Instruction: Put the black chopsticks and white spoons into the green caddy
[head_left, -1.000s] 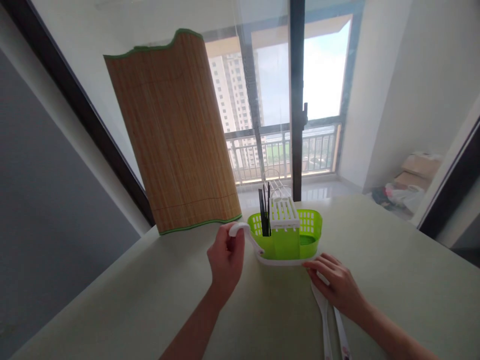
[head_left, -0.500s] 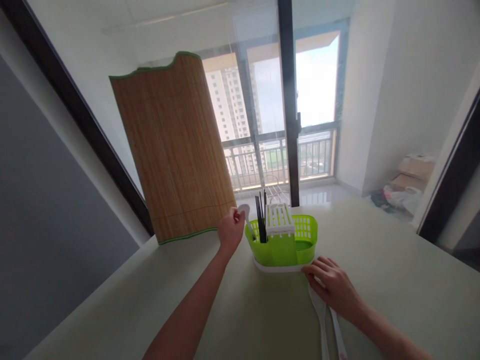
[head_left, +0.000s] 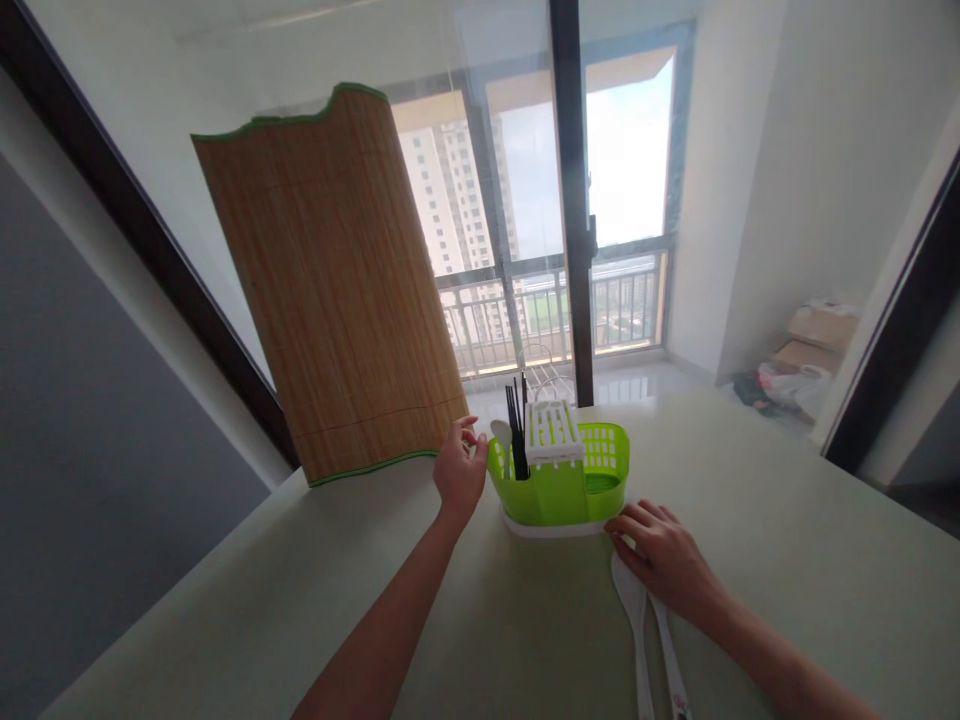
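Observation:
A bright green utensil holder (head_left: 559, 497) with a white base and a white slotted top stands on the table. In its left compartment a white spoon (head_left: 502, 434) leans upright beside black chopsticks (head_left: 516, 440). My left hand (head_left: 460, 472) is at the holder's left rim, its fingers apart and holding nothing, just left of the spoon. At the front right corner, my right hand (head_left: 664, 552) has its thumb and forefinger at the white base. Under and below that hand lie a white rice paddle (head_left: 631, 592) and a second white-handled utensil (head_left: 669, 655), its head hidden.
A pale table (head_left: 540, 620) spreads below. At the left a rolled bamboo mat (head_left: 337, 300) with green edging stands upright. Behind are a glass door with a dark frame (head_left: 574, 200) and a wire rack (head_left: 544, 372). Boxes and bags (head_left: 806, 365) lie at the far right.
My left hand has let go of the spoon, and its fingers have opened. The spoon now leans in the holder's left compartment. My right hand has stayed at the base.

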